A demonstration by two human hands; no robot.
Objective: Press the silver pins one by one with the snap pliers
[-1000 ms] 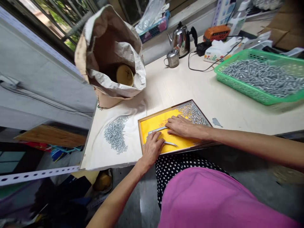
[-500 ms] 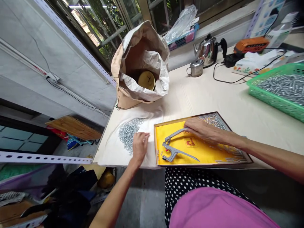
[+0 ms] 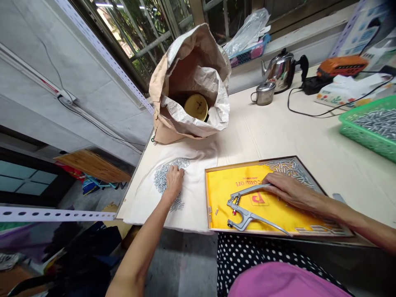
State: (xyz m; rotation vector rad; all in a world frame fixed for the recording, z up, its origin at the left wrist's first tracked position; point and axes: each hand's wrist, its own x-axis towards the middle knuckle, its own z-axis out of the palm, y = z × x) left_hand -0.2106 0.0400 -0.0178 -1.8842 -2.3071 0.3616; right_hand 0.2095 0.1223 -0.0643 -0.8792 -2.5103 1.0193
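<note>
My left hand (image 3: 175,181) rests on a pile of small silver metal pins (image 3: 161,177) on a white cloth. Its fingers are curled downward and together, and the fingertips are hidden, so what they hold cannot be made out. My right hand (image 3: 286,189) grips the upper handle of grey spring-loaded hand pliers (image 3: 244,216), whose handles are spread apart. The pliers are over a shallow tray (image 3: 206,198) lined with a yellow printed sheet. A loose pin (image 3: 216,212) lies near the tray's left end, and more metal pins (image 3: 289,167) are heaped in its far right corner.
Behind the pile stands an open paper sack (image 3: 159,123) with a round yellowish object (image 3: 196,107) inside. A lidded metal cup (image 3: 265,94), a kettle (image 3: 280,70) and a green basket (image 3: 365,134) of metal pins are farther right. The table edge lies close at the left.
My left hand has moved left and away from me, from beside the pile onto it. The pliers, still in my right hand, have shifted slightly nearer. The whole view has shifted a little.
</note>
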